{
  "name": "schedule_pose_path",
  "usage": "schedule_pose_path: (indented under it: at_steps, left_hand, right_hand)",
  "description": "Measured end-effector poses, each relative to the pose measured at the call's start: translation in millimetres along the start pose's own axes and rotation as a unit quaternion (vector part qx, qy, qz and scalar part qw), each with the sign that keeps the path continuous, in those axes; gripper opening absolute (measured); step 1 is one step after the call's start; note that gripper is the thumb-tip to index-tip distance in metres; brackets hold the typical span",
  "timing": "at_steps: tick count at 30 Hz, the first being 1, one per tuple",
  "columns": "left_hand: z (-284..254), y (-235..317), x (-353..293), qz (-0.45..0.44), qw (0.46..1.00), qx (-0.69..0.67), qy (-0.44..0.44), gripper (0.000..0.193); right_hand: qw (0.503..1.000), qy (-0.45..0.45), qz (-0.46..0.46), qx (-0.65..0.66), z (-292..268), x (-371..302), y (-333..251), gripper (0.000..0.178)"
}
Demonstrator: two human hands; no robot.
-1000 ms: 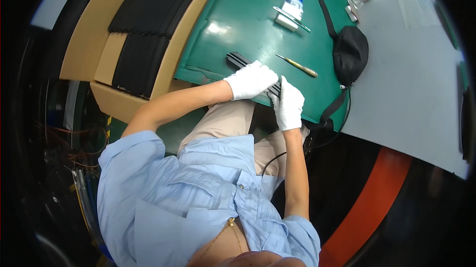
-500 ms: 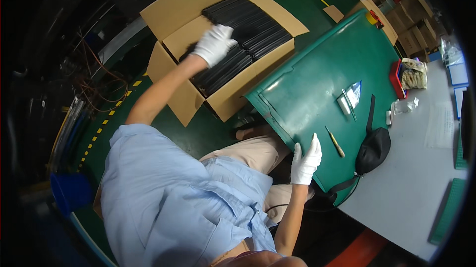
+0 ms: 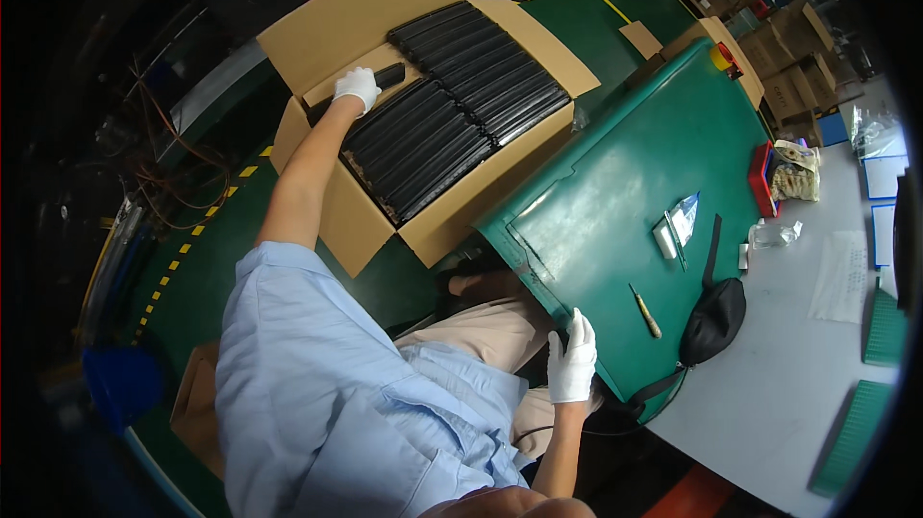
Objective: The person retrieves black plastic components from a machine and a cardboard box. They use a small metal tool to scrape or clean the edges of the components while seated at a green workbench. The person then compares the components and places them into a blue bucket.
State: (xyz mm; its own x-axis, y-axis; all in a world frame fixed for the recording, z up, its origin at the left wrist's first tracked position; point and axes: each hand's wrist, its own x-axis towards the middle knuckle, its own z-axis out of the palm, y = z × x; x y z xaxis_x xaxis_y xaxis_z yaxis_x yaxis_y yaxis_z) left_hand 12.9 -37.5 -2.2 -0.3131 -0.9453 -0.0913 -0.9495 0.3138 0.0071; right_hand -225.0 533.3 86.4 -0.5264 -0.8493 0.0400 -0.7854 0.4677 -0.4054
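Observation:
A cardboard box [image 3: 524,160] stands with its flaps spread, holding several black plastic-looking strips [image 3: 481,61] in two tight rows. My left hand [image 3: 357,87], in a white glove, is over the box's far left part, its fingers closed round a long black strip [image 3: 389,75]. That strip sticks out on both sides of the hand, above bare cardboard beside the rows. My right hand [image 3: 574,364], also gloved in white, is raised by the near edge of the green-topped table [image 3: 615,201]. Its fingers point up with the thumb apart, and nothing is in it.
On the green top lie a wooden-handled pointed tool [image 3: 646,314], a small clear packet [image 3: 681,222] and a black pouch with a strap [image 3: 713,319]. A red bin [image 3: 763,182] stands farther back. A grey table [image 3: 760,403] adjoins on the right; a blue bucket [image 3: 123,383] sits left.
My left hand has moved left, from over the packed strips to the box's far left part, where it grips one strip. My right hand has dropped slightly nearer. The view has shifted a little.

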Motion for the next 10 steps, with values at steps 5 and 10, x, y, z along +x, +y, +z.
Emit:
schedule_pose_path:
  at_steps: [5,10]
  left_hand:
    - [14.3,7.5,-11.2,0.008,0.998,-0.058,0.010,0.046]
    - [17.2,20.1,-22.8,-0.018,0.994,-0.110,0.007,0.061]
  right_hand:
    - [1.000,0.002,-0.016,-0.012,2.3,-0.6,-2.1,0.057]
    - [0.999,-0.006,-0.019,-0.029,0.3,2.0,-7.4,0.057]
